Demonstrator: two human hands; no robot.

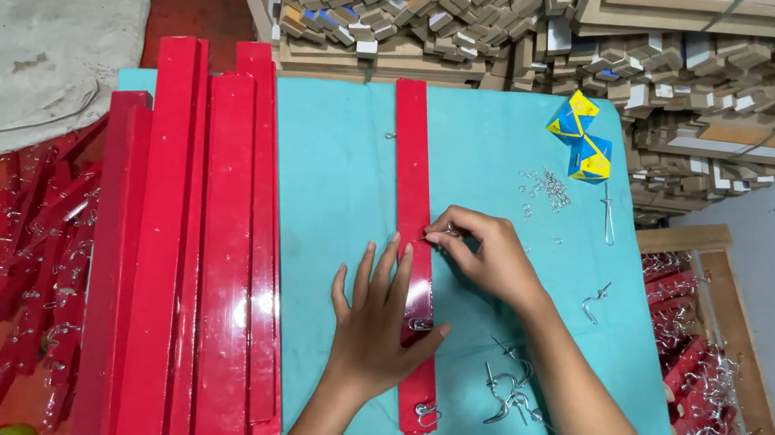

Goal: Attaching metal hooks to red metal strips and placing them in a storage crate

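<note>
A glossy red strip (412, 241) lies lengthwise at the middle of the teal bench (343, 171). The left hand (378, 322) presses flat on the strip, fingers toward 12 o'clock. At 1 o'clock from it, the right hand (488, 257) pinches a small metal hook (448, 228) at the strip's edge. Loose hooks (510, 391) lie at 4 o'clock, stacked red strips (191, 251) at 9 o'clock.

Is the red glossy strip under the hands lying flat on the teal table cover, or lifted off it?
Flat. The red glossy strip lies lengthwise on the teal table cover, pressed down by the left hand; the right hand pinches at its edge.
</note>
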